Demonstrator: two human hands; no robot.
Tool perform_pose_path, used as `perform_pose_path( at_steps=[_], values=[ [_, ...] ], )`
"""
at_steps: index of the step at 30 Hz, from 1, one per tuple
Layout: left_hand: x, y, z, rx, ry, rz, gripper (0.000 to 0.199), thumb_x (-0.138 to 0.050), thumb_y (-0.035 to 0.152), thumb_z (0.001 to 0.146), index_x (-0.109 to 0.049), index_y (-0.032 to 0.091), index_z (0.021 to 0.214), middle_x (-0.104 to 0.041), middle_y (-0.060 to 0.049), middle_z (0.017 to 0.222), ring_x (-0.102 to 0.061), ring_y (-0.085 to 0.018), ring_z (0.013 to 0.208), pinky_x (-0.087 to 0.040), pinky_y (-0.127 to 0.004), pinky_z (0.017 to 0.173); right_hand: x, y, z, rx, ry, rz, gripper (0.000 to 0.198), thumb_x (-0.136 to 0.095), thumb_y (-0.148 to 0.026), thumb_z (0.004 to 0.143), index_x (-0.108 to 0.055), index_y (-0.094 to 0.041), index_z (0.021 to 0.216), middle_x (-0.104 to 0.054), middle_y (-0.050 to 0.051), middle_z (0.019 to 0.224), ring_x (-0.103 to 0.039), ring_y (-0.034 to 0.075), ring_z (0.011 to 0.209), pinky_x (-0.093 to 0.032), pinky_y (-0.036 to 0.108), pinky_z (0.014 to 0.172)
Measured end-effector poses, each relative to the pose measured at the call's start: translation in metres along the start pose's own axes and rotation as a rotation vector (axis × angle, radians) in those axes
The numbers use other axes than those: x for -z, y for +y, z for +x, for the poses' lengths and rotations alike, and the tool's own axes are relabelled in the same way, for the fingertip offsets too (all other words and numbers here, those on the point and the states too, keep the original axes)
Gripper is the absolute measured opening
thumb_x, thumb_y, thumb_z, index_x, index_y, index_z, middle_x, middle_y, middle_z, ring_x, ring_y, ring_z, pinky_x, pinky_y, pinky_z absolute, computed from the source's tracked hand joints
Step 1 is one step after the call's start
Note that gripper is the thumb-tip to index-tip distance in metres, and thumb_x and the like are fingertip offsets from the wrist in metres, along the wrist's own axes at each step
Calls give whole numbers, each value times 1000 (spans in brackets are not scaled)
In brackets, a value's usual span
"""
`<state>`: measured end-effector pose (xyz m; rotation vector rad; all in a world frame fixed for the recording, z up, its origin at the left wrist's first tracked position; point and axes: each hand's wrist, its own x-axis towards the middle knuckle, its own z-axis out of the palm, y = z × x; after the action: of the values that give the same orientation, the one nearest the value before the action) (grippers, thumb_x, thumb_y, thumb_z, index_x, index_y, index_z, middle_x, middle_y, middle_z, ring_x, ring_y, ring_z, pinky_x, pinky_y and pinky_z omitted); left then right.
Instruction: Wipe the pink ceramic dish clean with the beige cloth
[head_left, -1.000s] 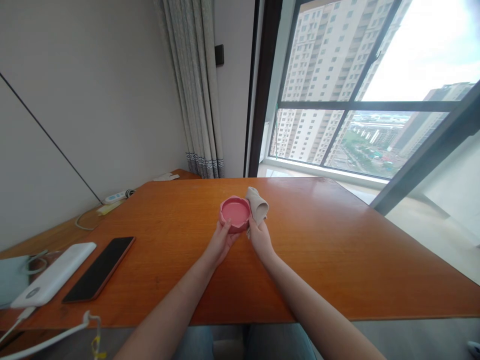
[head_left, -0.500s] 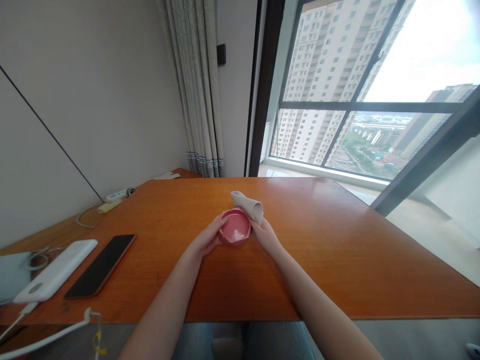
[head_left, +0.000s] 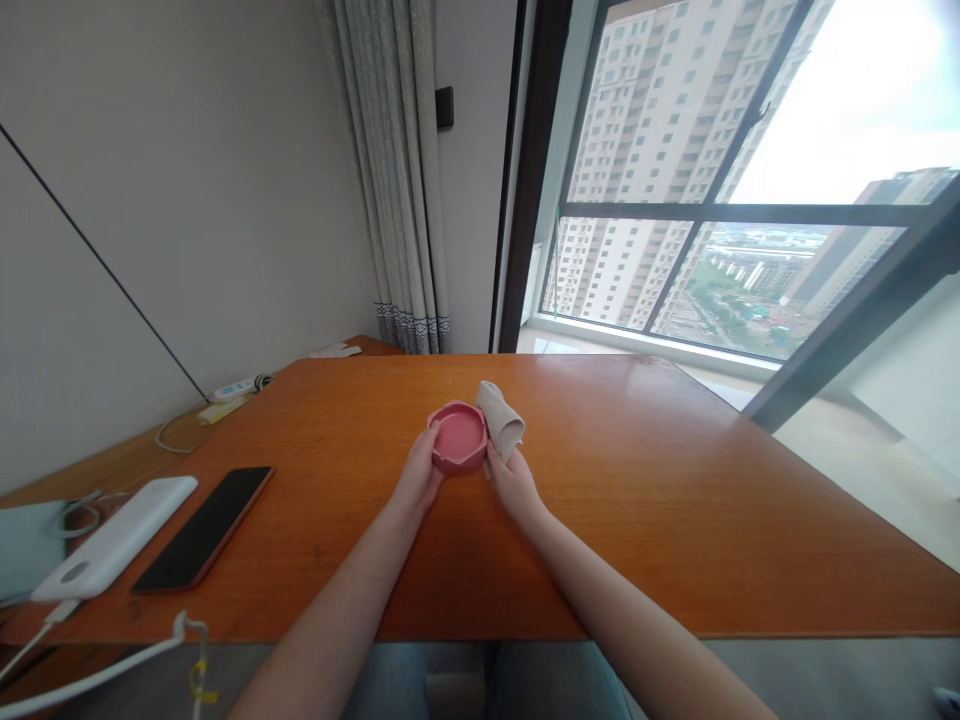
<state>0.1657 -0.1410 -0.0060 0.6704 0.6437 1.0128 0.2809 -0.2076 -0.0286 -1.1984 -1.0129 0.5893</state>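
A small pink dish with a faceted rim is held up over the wooden table, its hollow side facing me. My left hand grips its left edge, thumb on the rim. A light grey cloth, folded or rolled, is in my right hand, against the dish's right side. The right fingers are partly hidden behind the cloth and dish.
On the table's left lie a black phone and a white power bank with a cable plugged in. A power strip sits by the wall. A curtain hangs beyond the far edge.
The dish has shifted slightly left and up and turned in my left hand. My right hand and the cloth have moved with it, the cloth now more upright along the right rim.
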Motion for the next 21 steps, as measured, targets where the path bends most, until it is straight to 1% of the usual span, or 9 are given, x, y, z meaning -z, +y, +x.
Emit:
perform_pose_path(
  at_steps=[2,4,6,8,11,15,17,19,21],
  values=[
    [2,-3,1,-39,-25,-40,32,-59,33,83,-62,17,110,-65,-9,113,-62,-20,101,-53,-29,84,-4,3,-5,-28,10,-9,39,-51,-42,84,-62,-16,111,-67,9,108,-61,29,104,-49,40,89],
    [2,-9,1,-75,-67,-81,35,-60,35,83,-59,18,113,-62,-9,119,-59,-20,106,-51,-30,87,-6,4,-9,-39,34,-6,39,-52,-42,83,-62,-16,110,-69,9,101,-62,29,100,-50,40,85],
    [0,-16,-2,-110,-117,-108,38,-62,35,82,-56,22,117,-58,-7,125,-57,-19,110,-50,-30,90,-7,3,-9,-24,80,11,42,-53,-41,82,-60,-16,115,-67,10,108,-57,29,109,-47,41,92],
    [-3,-23,-6,-108,-183,-113,42,-64,33,80,-52,26,120,-55,-5,129,-55,-18,112,-48,-30,92,-4,0,-5,-2,135,36,47,-52,-40,82,-55,-16,123,-59,9,123,-48,28,122,-38,41,103],
    [-6,-27,-9,-7,-258,-86,42,-62,37,82,-51,28,121,-56,-5,127,-57,-17,108,-48,-30,90,11,-6,8,13,164,70,51,-51,-40,82,-50,-17,128,-49,7,136,-40,25,129,-28,40,110],
    [-3,-15,-7,154,-269,7,37,-53,45,86,-56,21,113,-66,-8,107,-64,-15,87,-50,-24,75,37,-16,26,-23,87,56,47,-52,-41,81,-58,-20,122,-57,4,129,-46,25,124,-31,39,107],
    [0,-5,-7,246,-331,73,40,-50,47,86,-57,20,114,-67,-9,102,-65,-15,80,-50,-24,70,45,-22,29,-85,29,38,43,-52,-43,81,-62,-19,116,-63,4,121,-49,27,120,-35,40,104],
    [4,4,-8,308,-407,124,44,-49,48,87,-56,20,119,-67,-10,107,-65,-17,82,-51,-26,70,48,-29,27,-154,-62,35,41,-54,-43,80,-65,-18,111,-67,4,113,-53,27,116,-39,40,101],
    [8,9,-10,331,-447,158,46,-51,47,87,-55,20,123,-65,-10,111,-64,-19,87,-51,-28,72,48,-36,22,-197,-168,34,40,-55,-43,80,-66,-18,109,-69,4,108,-56,27,111,-42,39,97]
  ],
)
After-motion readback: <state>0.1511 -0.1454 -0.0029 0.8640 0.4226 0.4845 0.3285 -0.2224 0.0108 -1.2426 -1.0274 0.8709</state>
